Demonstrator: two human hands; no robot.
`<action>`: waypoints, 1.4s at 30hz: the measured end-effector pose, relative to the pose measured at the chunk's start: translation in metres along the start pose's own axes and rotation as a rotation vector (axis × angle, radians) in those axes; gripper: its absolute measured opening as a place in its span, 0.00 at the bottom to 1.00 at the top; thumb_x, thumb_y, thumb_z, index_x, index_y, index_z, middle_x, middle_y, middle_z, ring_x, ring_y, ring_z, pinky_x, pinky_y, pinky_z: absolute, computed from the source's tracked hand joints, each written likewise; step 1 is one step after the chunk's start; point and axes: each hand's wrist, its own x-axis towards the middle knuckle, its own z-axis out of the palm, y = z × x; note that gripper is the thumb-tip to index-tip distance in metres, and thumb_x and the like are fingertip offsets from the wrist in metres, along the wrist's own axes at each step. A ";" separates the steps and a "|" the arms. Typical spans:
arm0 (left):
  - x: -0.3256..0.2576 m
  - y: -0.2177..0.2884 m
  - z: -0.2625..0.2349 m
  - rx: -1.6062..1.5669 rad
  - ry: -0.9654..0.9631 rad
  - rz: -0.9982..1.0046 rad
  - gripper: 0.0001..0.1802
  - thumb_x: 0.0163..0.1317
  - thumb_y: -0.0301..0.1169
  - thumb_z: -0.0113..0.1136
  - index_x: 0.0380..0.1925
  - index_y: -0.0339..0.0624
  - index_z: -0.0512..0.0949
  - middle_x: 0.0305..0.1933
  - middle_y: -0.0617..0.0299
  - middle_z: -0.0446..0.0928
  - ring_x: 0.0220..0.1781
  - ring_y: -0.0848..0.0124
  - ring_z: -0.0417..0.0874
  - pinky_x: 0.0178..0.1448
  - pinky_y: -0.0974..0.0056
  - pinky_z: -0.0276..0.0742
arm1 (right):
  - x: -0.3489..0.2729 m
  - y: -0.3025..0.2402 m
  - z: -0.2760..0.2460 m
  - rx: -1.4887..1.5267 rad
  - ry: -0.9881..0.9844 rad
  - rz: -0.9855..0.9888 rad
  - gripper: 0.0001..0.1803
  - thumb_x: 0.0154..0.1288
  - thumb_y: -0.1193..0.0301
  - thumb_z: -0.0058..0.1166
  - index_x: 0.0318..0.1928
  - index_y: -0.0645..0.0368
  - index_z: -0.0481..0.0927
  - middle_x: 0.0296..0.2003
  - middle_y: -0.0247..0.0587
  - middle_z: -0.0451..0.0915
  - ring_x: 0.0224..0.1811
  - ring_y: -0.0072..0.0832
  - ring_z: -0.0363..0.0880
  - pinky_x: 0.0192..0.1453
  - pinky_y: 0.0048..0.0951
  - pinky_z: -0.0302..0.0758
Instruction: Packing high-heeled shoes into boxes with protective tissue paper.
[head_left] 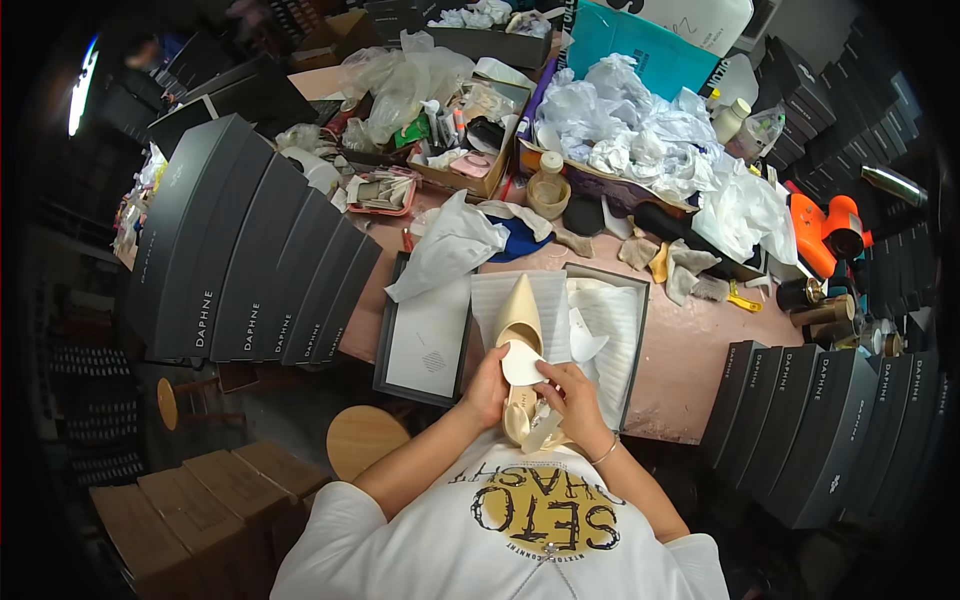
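Observation:
A cream shoe (521, 305) with a sharply pointed toe is in front of my body, its toe pointing away from me. My left hand (487, 388) is closed round the shoe's left side. A flat white rounded insert (522, 364) stands at the shoe's opening, its edge pinched by the fingers of my right hand (574, 398). Below my right fingers, a pale tag-like piece (543, 432) overlaps the heel part. Behind the shoe lies a white foam sheet (487, 295). Another curved white piece (586, 342) rests on the lined shoebox (637, 330) to the right.
A dark box lid (425, 345) lies left of the shoe, with white tissue (450, 240) over its far end. Dark shoeboxes are stacked at left (240, 240) and right (800, 420). Behind are a tissue-filled carton (620, 125), a bottle (548, 185) and an orange tool (830, 235).

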 end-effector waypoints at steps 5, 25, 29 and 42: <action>-0.003 -0.023 0.022 0.107 -0.006 -0.049 0.26 0.68 0.45 0.46 0.58 0.41 0.61 0.56 0.55 0.69 0.58 0.64 0.72 0.63 0.57 0.67 | 0.020 -0.004 0.000 -0.606 0.078 -0.154 0.12 0.55 0.68 0.59 0.41 0.56 0.80 0.35 0.44 0.75 0.39 0.41 0.75 0.40 0.37 0.73; 0.000 -0.013 0.020 0.127 0.003 -0.017 0.38 0.63 0.64 0.40 0.61 0.45 0.61 0.54 0.58 0.71 0.53 0.62 0.76 0.57 0.54 0.73 | 0.038 0.002 0.004 -0.508 -0.003 -0.158 0.17 0.42 0.77 0.61 0.35 0.57 0.69 0.33 0.46 0.73 0.39 0.47 0.75 0.39 0.40 0.72; 0.003 -0.038 0.018 0.228 0.049 -0.041 0.34 0.67 0.58 0.38 0.62 0.45 0.58 0.58 0.56 0.69 0.57 0.63 0.74 0.59 0.57 0.73 | 0.069 0.015 0.020 -0.761 0.224 -0.246 0.33 0.42 0.78 0.60 0.54 0.55 0.68 0.47 0.53 0.72 0.46 0.47 0.75 0.43 0.41 0.72; 0.021 -0.015 -0.008 0.157 0.226 -0.172 0.29 0.65 0.55 0.40 0.52 0.42 0.69 0.43 0.57 0.76 0.40 0.61 0.81 0.42 0.55 0.80 | 0.028 0.103 -0.017 -0.508 0.091 0.207 0.23 0.50 0.71 0.61 0.47 0.64 0.70 0.33 0.58 0.78 0.32 0.50 0.80 0.35 0.45 0.77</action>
